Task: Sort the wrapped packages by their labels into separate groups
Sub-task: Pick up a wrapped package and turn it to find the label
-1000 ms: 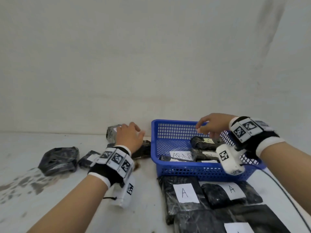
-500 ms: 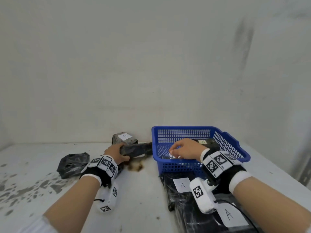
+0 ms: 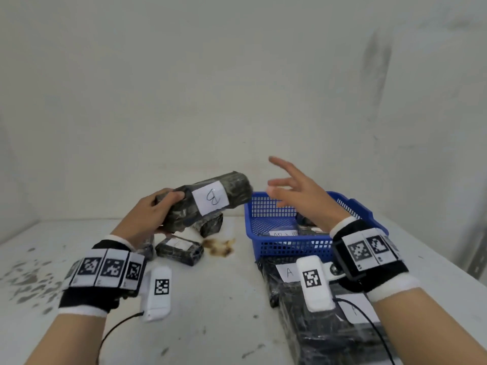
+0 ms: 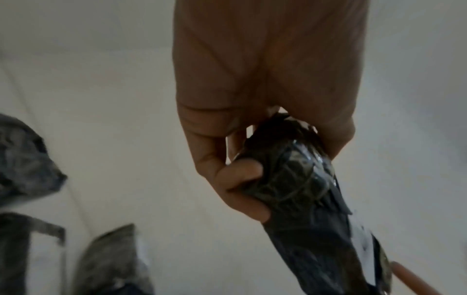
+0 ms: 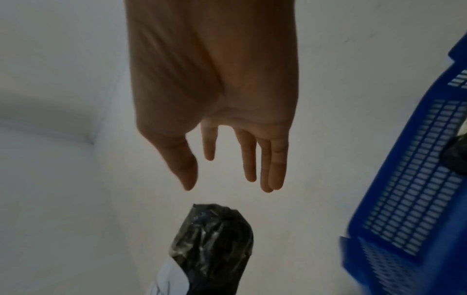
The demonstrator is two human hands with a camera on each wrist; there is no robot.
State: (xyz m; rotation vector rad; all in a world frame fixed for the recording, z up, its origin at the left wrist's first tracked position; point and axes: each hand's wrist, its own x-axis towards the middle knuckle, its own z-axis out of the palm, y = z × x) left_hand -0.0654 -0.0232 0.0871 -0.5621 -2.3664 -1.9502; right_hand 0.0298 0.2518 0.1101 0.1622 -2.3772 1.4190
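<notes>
My left hand [image 3: 155,214] grips one end of a long black-wrapped package [image 3: 205,201] with a white label marked B, and holds it in the air left of the blue basket [image 3: 266,248]. The left wrist view shows fingers curled round the same package [image 4: 298,179]. My right hand [image 3: 292,191] hovers above the basket with fingers spread and holds nothing. In the right wrist view its straight fingers [image 5: 252,159] point at the free end of the package [image 5: 215,235]. Black packages labelled A [image 3: 290,275] lie in front of the basket.
More black packages [image 3: 179,250] lie on the white table below my left hand, beside a brown stain [image 3: 218,246]. The basket holds a few labelled packages [image 3: 284,234]. A white wall stands close behind. Another dark bundle [image 4: 22,159] lies at the far left.
My left hand has lifted the B package off the table. My right hand has come up out of the basket and spread its fingers.
</notes>
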